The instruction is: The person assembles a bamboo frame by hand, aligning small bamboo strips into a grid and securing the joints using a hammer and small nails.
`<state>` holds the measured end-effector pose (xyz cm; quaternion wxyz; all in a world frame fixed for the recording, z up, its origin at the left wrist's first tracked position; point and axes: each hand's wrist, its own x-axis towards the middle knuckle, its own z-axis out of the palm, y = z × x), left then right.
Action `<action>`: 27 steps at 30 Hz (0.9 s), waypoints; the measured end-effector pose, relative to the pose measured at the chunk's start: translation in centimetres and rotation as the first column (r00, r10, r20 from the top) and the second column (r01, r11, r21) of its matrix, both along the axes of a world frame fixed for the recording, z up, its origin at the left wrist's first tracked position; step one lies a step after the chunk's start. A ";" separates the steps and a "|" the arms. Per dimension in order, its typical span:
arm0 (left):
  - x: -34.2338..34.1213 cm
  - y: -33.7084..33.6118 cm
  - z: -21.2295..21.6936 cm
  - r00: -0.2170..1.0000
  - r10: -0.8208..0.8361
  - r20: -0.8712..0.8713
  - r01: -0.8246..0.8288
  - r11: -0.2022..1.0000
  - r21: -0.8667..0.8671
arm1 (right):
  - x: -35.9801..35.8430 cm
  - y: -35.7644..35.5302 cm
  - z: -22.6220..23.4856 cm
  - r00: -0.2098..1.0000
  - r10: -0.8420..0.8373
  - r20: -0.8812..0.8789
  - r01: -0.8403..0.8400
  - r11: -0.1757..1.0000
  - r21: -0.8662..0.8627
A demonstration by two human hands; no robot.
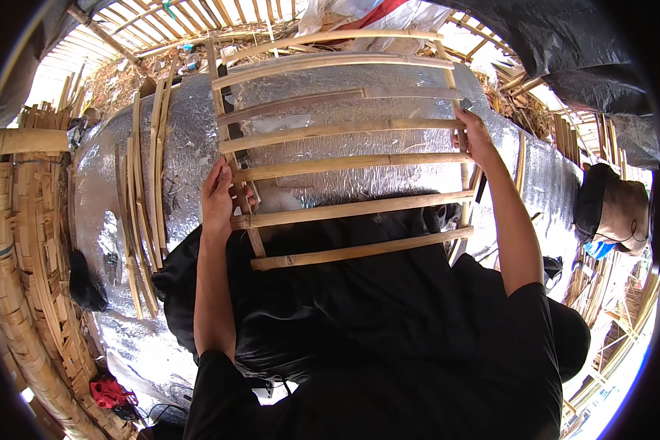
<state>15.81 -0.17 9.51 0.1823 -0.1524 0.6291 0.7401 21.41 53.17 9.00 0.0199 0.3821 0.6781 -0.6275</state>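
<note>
One bamboo frame (pixel 345 158) of curved slats, lying on a silver foil sheet (pixel 183 139) and black cloth (pixel 359 293). Left hand (pixel 218 196) clamped on its left upright, right hand (pixel 475 136) closed on the right upright. Loose bamboo strips (pixel 143 191) just left; woven bamboo mat (pixel 22 242) at far left.

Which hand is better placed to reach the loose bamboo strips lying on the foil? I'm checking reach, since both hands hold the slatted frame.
Probably the left hand. It grips the bamboo frame on its left rail, next to the loose strips on the foil sheet. The right hand holds the far right rail.
</note>
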 end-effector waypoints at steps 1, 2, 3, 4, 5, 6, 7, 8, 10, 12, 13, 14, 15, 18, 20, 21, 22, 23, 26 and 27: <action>-0.1 -0.3 -0.4 1.000 0.009 -0.015 -0.009 1.000 0.020 | -0.2 -0.1 0.7 1.000 0.008 -0.014 -0.008 1.000 -0.002; -0.1 -0.7 -0.5 0.999 0.020 -0.030 -0.018 0.999 0.039 | -0.6 0.0 1.6 0.999 0.017 -0.029 -0.017 1.000 -0.005; -0.3 -0.7 -0.4 0.998 0.032 -0.045 -0.031 0.999 0.036 | -0.8 0.1 2.6 0.999 0.021 -0.044 -0.021 1.000 -0.001; -0.4 -0.8 0.0 0.997 0.045 -0.059 -0.043 0.998 0.034 | -1.2 0.0 3.3 0.996 0.013 -0.093 -0.014 1.000 -0.005; -0.5 -0.8 0.4 0.996 0.059 -0.074 -0.057 0.998 0.030 | -1.7 -0.2 4.1 0.994 -0.019 -0.108 0.023 0.999 0.029; -0.5 -0.6 0.7 0.996 0.050 -0.080 -0.046 0.998 0.046 | -2.3 -0.3 5.0 0.991 -0.053 -0.126 0.061 0.996 0.063; -0.4 -0.7 0.7 0.996 0.017 -0.084 -0.014 0.999 0.031 | -3.0 -0.3 5.9 0.985 -0.084 -0.148 0.099 0.991 0.093; -0.2 -0.8 0.5 0.996 -0.016 -0.088 0.018 1.000 0.017 | -3.8 0.1 6.7 0.977 -0.141 -0.160 0.157 0.983 0.093; 0.2 -0.8 0.0 0.992 -0.055 -0.111 0.059 0.998 0.037 | -4.2 0.9 8.0 0.970 -0.129 -0.206 0.146 0.987 0.070; 0.5 -0.2 -0.4 0.985 -0.058 -0.160 0.075 0.992 0.100 | -4.4 1.2 9.1 0.970 -0.095 -0.223 0.118 0.989 0.091; 0.5 0.1 -0.6 0.984 -0.033 -0.176 0.052 0.993 0.106 | -4.4 1.1 9.4 0.971 -0.081 -0.226 0.106 0.989 0.102; 0.4 0.3 -0.8 0.981 -0.007 -0.193 0.030 0.993 0.112 | -4.4 0.9 9.7 0.971 -0.067 -0.228 0.095 0.989 0.113; 0.3 0.4 -0.9 0.978 0.016 -0.209 0.009 0.993 0.116 | -4.3 0.5 9.7 0.982 -0.017 -0.187 0.046 0.988 0.151; -0.2 0.1 -0.6 0.978 0.144 -0.150 -0.104 0.963 0.248 | -4.4 -2.1 9.3 0.991 0.096 -0.094 -0.074 0.973 0.217; -0.4 -0.6 -0.8 0.975 0.157 -0.156 -0.123 0.971 0.205 | -4.2 -2.7 8.2 0.987 0.095 -0.130 -0.068 0.978 0.199; -0.6 -1.1 -0.8 0.973 0.163 -0.162 -0.134 0.975 0.178 | -4.3 -3.1 7.3 0.984 0.095 -0.150 -0.067 0.980 0.185; -0.7 -1.5 -0.8 0.973 0.153 -0.172 -0.124 0.978 0.169 | -4.4 -2.7 6.6 0.985 0.093 -0.147 -0.066 0.982 0.178; -0.8 -1.7 -0.7 0.973 0.142 -0.183 -0.113 0.981 0.159 | -4.4 -2.6 6.0 0.984 0.066 -0.165 -0.039 0.986 0.163; -0.7 -2.2 -0.4 0.967 0.123 -0.225 -0.099 0.989 0.114 | -4.6 -3.4 5.7 0.981 0.012 -0.196 0.013 0.992 0.129; -0.8 -2.0 -0.5 0.963 0.115 -0.242 -0.091 0.990 0.105 | -4.6 -3.1 5.7 0.978 0.007 -0.208 0.021 0.992 0.128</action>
